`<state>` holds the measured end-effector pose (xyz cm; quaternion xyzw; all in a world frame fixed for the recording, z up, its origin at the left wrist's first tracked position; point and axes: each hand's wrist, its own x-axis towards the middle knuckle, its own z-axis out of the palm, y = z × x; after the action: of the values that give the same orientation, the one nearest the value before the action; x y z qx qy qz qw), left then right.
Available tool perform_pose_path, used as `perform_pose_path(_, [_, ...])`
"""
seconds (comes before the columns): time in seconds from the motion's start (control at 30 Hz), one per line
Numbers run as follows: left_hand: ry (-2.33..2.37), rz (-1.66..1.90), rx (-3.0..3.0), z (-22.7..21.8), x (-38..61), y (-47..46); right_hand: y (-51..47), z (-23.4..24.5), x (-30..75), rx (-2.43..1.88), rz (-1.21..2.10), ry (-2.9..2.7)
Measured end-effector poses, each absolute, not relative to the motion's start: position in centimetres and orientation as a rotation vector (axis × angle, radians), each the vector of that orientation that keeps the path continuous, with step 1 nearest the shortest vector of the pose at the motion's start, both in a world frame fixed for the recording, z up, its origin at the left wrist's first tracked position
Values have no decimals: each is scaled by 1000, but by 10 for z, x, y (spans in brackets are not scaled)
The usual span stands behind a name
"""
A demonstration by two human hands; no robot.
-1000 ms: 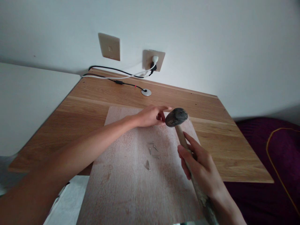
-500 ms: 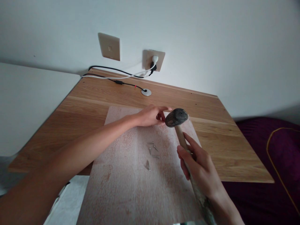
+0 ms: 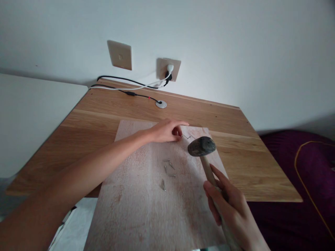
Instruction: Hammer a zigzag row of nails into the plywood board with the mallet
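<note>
My right hand is wrapped round the pale wooden handle of a hammer. Its dark, worn head hangs over the right side of a pale, reddish-streaked board. Over the board's far part, my left hand has its index finger stretched out and the other fingers curled, a gap between them. A thin nail is right by its fingertips; whether they touch it I cannot tell. Several loose nails lie mid-board, with another small pointed metal piece nearer me.
The board rests on a wooden desk against a white wall. Black and white cables run along the back to a wall socket and a round cable grommet. A white panel stands left; purple fabric is at right.
My right hand and the hammer have come down toward me and slightly right, uncovering the nail by my left fingertips. My left hand has hardly moved; the view has shifted a little.
</note>
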<state>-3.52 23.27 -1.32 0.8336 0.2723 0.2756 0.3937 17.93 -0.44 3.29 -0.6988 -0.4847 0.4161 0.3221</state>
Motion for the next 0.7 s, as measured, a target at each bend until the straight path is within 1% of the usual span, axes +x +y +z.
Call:
perform_pose_path(0.13, [695, 685, 2128, -11, -35, 231, -8, 20, 189, -1902, 1062, -1282])
perform_pose_path(0.2, [699, 666, 2130, -9, -35, 231, -7, 17, 192, -1887, 1105, -1308])
perform_pose_path(0.4, [656, 560, 2167, 12, -43, 233, -7, 25, 188, -1847, 1230, -1323])
perform_pose_path(0.6, [718, 330, 2416, 51, -49, 218, -13, 35, 185, -1620, 1508, -1000])
perform_pose_path(0.7, [702, 194, 2515, 69, -49, 201, -20, 38, 181, -1555, 1549, -808])
